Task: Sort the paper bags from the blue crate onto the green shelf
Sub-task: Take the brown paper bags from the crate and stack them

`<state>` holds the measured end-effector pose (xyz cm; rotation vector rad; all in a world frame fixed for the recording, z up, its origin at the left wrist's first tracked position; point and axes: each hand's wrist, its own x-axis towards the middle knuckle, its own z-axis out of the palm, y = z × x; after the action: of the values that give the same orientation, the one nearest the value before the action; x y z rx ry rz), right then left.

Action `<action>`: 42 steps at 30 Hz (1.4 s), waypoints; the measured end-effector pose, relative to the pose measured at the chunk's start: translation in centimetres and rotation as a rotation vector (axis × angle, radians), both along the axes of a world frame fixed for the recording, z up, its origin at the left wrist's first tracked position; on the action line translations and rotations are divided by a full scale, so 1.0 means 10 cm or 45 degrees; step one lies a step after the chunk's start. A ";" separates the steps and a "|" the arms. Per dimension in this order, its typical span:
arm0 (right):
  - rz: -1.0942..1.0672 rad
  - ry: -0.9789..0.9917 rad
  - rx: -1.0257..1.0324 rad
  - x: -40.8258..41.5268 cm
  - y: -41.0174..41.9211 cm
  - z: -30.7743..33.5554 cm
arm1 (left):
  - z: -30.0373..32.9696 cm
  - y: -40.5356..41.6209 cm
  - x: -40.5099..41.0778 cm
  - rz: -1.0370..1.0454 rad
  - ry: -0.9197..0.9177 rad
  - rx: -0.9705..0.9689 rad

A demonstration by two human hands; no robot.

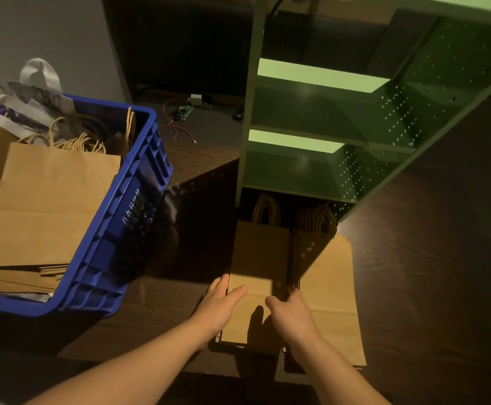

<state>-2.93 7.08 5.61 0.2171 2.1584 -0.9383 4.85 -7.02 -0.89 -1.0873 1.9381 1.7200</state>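
A small brown paper bag [257,258] lies flat at the foot of the green shelf [320,112], its twisted handles reaching under the lowest board. My left hand [219,306] grips the bag's left edge and my right hand [292,315] grips its right edge. A larger brown bag [333,287] lies beside it on the right, handles also under the shelf. The blue crate [115,229] stands at the left and holds several flat brown bags [48,206] and white bags [30,106].
The dark wood-grain floor [428,273] spreads to the right of the shelf. Red wires and a small circuit board [181,115] lie behind the crate near a dark wall. The shelf's two upper boards carry nothing visible.
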 end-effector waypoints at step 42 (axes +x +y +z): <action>0.436 0.492 -0.382 0.03 -1.49 0.73 | 1.52 -1.29 0.34 0.579 0.573 -0.099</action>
<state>-2.59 -7.82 12.90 -0.5028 2.2562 -1.1505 8.26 -19.89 14.36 -1.3405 2.1470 2.3139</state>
